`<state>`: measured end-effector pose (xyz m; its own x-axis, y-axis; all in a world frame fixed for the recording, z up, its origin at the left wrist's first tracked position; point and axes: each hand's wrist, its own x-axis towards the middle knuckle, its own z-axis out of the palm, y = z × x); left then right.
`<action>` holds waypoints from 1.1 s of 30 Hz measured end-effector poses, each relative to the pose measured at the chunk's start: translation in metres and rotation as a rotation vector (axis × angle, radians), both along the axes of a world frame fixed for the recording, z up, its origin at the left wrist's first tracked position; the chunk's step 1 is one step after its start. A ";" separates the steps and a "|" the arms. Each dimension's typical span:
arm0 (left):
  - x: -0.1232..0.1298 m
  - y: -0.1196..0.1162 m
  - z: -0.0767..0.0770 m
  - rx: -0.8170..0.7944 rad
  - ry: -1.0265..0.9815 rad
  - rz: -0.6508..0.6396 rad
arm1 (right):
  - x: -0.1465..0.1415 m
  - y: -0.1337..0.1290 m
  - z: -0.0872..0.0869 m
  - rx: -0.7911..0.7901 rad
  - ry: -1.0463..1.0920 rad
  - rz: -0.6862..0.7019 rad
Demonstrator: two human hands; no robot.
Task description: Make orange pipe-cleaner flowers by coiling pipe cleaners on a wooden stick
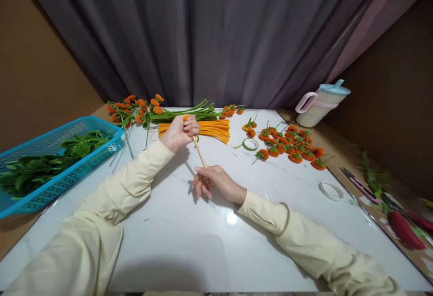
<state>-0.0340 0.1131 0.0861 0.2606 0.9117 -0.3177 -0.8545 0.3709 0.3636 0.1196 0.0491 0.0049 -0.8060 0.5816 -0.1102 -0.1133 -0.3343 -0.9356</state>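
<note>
A thin wooden stick (199, 152) slants between my two hands above the white tabletop. My left hand (180, 134) is closed around its upper end, where a bit of orange fuzzy stem (186, 117) shows at the fingers. The lower tip is pinched between thumb and fingers of my right hand (219, 183), the other fingers hanging loosely. Just behind my left hand lies a bundle of orange pipe cleaners (214, 130), with green pipe cleaners (189, 113) beyond it. How the orange piece sits on the stick is hidden by my fingers.
Finished orange flowers (291, 143) lie at the right, others (135, 107) at the back left. A blue basket (77, 170) holds green leaves. Green tape (250, 144), a white tape roll (331, 191), pliers (360, 185) and a lidded tumbler (321, 107) are on the right.
</note>
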 end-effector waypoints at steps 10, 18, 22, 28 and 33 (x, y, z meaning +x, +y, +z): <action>-0.010 0.008 -0.004 -0.005 -0.004 -0.014 | 0.000 -0.002 -0.001 -0.016 -0.001 0.003; -0.029 0.015 0.004 0.069 -0.032 -0.007 | 0.002 -0.009 -0.001 -0.016 -0.055 0.042; -0.044 0.021 0.004 0.122 0.019 -0.112 | 0.004 -0.007 0.003 0.026 -0.177 0.087; -0.042 0.033 -0.027 -0.044 0.231 -0.379 | 0.015 0.009 0.025 0.375 -0.687 0.186; -0.034 0.032 -0.051 -0.026 0.580 -0.543 | 0.032 0.014 0.045 1.014 -1.097 0.357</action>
<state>-0.0683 0.1450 0.0351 0.4530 0.6947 -0.5587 -0.2287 0.6963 0.6804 0.1511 0.0632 0.0503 -0.7047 0.5767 -0.4133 0.7073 0.6164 -0.3461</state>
